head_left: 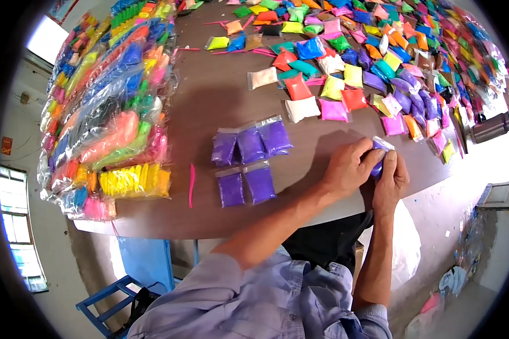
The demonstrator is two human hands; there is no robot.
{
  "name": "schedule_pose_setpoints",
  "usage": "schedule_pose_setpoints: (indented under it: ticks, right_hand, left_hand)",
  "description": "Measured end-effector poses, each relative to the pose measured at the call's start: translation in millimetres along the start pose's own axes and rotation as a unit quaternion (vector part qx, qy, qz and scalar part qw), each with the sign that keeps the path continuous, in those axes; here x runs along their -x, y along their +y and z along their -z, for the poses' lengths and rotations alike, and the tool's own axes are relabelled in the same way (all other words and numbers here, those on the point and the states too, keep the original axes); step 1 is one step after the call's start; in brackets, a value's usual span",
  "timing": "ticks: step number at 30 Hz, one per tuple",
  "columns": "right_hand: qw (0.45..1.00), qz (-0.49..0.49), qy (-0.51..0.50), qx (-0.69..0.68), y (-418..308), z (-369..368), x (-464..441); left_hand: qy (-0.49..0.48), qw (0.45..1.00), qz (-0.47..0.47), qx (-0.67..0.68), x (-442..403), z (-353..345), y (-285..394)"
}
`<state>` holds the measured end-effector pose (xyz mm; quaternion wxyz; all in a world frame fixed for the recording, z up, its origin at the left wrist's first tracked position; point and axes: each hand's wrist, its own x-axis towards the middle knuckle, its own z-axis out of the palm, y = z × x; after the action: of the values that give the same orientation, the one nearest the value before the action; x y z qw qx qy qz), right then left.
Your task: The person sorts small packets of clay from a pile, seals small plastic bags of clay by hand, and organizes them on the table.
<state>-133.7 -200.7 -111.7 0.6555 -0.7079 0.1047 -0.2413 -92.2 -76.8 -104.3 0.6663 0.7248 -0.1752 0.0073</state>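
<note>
Grip of left hand [348, 168] and right hand [391, 182] clamped on purple packet [377, 169] between them.

This looks like a small workshop or packing room. A broad brown table [198, 113] carries loose bright packets [333, 85] in many colours and, along one side, stacked clear bags [113, 113] full of more. Around it are plain, scuffed walls [51, 198], a barred window [17, 220], a blue chair [147, 263] and plastic litter [464, 265] on the floor.
</note>
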Motion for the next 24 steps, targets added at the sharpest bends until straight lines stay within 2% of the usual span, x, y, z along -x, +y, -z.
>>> schedule_pose_setpoints:
  ticks: [3, 6, 8, 10, 16, 21, 24]
  right_hand:
    - [0.999, 0.013, 0.015, -0.025, 6.2, 3.8, 0.3]
    - [0.994, -0.018, 0.045, -0.1, 7.9, 3.1, 0.8]
    - [0.998, 0.0, 0.057, -0.036, 8.1, 4.0, 1.1]
    - [0.997, -0.008, 0.037, -0.073, 0.2, 1.8, 1.1]
    - [0.998, -0.011, 0.012, -0.053, -3.2, 2.9, -0.1]
    - [0.998, 0.002, 0.019, -0.057, -4.3, 1.4, 1.9]
    - [0.998, -0.009, -0.004, -0.057, 3.9, 5.9, 2.1]
  left_hand:
    - [-0.045, 0.997, 0.045, 0.035, -0.2, 0.9, 5.9]
    - [-0.084, 0.996, 0.022, 0.011, 0.8, 0.7, 8.2]
    - [-0.116, 0.991, 0.059, -0.008, -1.8, 2.9, 5.1]
    - [-0.094, 0.994, 0.05, 0.025, -1.7, -0.8, 1.6]
    - [-0.092, 0.995, 0.036, -0.013, -2.5, 2.4, -1.5]
    - [-0.068, 0.994, 0.036, 0.082, -3.0, 0.8, 3.6]
    - [-0.059, 0.996, 0.042, 0.044, -5.1, 5.3, 2.1]
